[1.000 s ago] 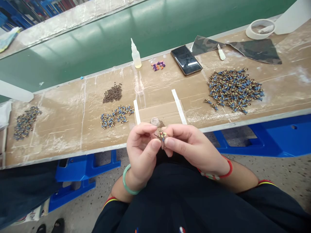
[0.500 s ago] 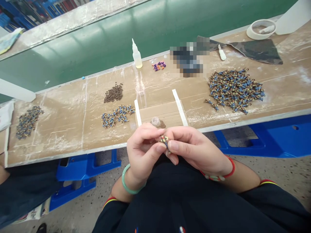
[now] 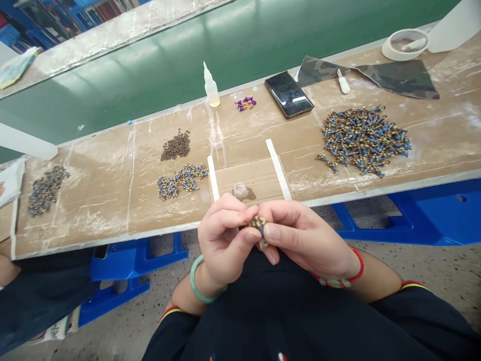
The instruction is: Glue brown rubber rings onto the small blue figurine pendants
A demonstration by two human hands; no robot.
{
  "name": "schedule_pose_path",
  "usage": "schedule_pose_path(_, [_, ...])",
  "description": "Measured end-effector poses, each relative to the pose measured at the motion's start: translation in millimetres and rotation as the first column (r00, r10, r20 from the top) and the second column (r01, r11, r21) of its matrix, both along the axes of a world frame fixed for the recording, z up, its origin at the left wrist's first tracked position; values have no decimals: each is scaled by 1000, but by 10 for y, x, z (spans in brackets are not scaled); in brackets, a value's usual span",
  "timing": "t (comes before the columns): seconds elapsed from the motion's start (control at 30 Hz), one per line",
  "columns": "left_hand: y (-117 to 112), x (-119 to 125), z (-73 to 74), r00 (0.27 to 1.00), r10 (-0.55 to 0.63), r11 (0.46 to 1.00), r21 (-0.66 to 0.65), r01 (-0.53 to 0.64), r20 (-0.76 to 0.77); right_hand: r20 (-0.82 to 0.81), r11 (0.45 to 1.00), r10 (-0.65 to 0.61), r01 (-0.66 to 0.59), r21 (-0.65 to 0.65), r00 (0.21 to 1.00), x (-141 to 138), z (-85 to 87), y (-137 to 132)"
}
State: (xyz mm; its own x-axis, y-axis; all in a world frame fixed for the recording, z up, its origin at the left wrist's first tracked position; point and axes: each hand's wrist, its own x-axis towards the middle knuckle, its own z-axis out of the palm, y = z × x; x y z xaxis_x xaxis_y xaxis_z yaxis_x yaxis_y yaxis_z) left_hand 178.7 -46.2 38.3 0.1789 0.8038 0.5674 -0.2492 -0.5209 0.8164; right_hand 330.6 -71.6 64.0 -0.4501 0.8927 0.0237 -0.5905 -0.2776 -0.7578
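Observation:
Over my lap, just in front of the bench edge, my left hand (image 3: 223, 235) and my right hand (image 3: 300, 235) meet fingertip to fingertip. Both pinch one small blue and gold piece (image 3: 258, 223) between thumb and fingers. A green bangle circles my left wrist and a red cord my right. Just beyond my fingers, a tiny clear cap (image 3: 239, 190) sits on a cardboard patch (image 3: 248, 175) between two white strips.
On the worn bench (image 3: 112, 200) lie a large heap of blue-gold pieces (image 3: 363, 140), a small heap (image 3: 180, 180), brown beads (image 3: 176, 145), a glue bottle (image 3: 211, 87), purple bits (image 3: 245, 102), a phone (image 3: 288, 94), camouflage cloth (image 3: 398, 77), a tape roll (image 3: 404, 44). Another heap (image 3: 45, 188) lies far left.
My hands have drifted slightly lower and to the right, still pinching the small piece; it has turned a little between my fingers. The view has shifted slightly.

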Motion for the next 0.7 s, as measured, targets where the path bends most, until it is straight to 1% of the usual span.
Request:
schedule_pose_path(0.2, [-24,19,-16,1000,-9,1000,-22,10,15,-40,1000,21,-21,-12,999,11,11,-24])
schedule_pose_path(0.4, [-28,33,19,1000,-21,1000,15,21,-5,-69,999,49,-49,-1,996,51,-17,-37])
schedule_pose_path(0.47, [-15,28,49,1000,-21,1000,-15,21,-23,-40,998,49,-48,27,998,79,-41,-19])
schedule_pose_path(0.57, [35,24,71,992,-92,995,-55,87,-90,38,996,30,-33,85,999,121,-80,12])
schedule_pose_path(0.63, [85,35,47,983,-140,990,-53,134,-121,71,996,1,-8,90,997,159,-118,16])
schedule_pose_path(0.7, [129,51,-1,980,-140,989,-77,130,-141,138,995,-52,40,89,989,235,-183,-1])
